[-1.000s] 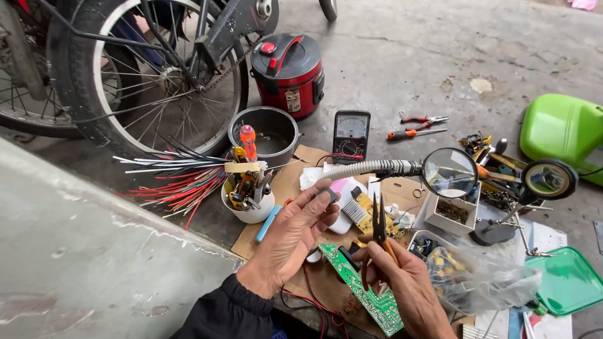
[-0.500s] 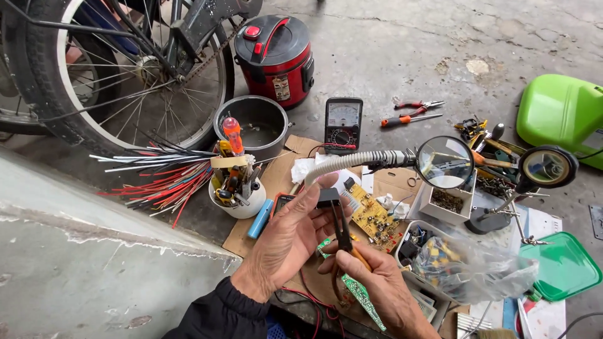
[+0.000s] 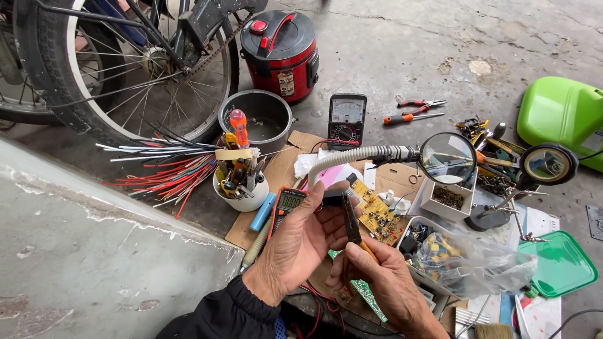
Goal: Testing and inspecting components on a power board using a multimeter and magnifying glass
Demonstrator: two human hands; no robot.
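My left hand (image 3: pixel 295 245) is curled at the centre, its fingertips pinching a small black part (image 3: pixel 333 198). Just right of it, my right hand (image 3: pixel 386 285) grips orange-handled pliers (image 3: pixel 352 227), and their dark jaws reach up to that part. A narrow green circuit board (image 3: pixel 369 300) shows under my right hand; I cannot tell whether it is held or resting. A yellow circuit board (image 3: pixel 375 211) lies on the cardboard (image 3: pixel 282 166) just beyond the hands.
A magnifier (image 3: pixel 447 158) on a flexible arm hangs over the work. Around it are an analogue multimeter (image 3: pixel 347 118), a small digital meter (image 3: pixel 289 204), a tool cup (image 3: pixel 242 183), a metal pot (image 3: pixel 254 119), a red cooker (image 3: pixel 282 53), a parts bag (image 3: pixel 471 263) and a bicycle wheel (image 3: pixel 125 81). A concrete ledge (image 3: pixel 94 251) borders the left.
My left hand went from spread open over the green board to closed on a small black part. The pliers rose to meet it. The green board dropped lower and the view shifted.
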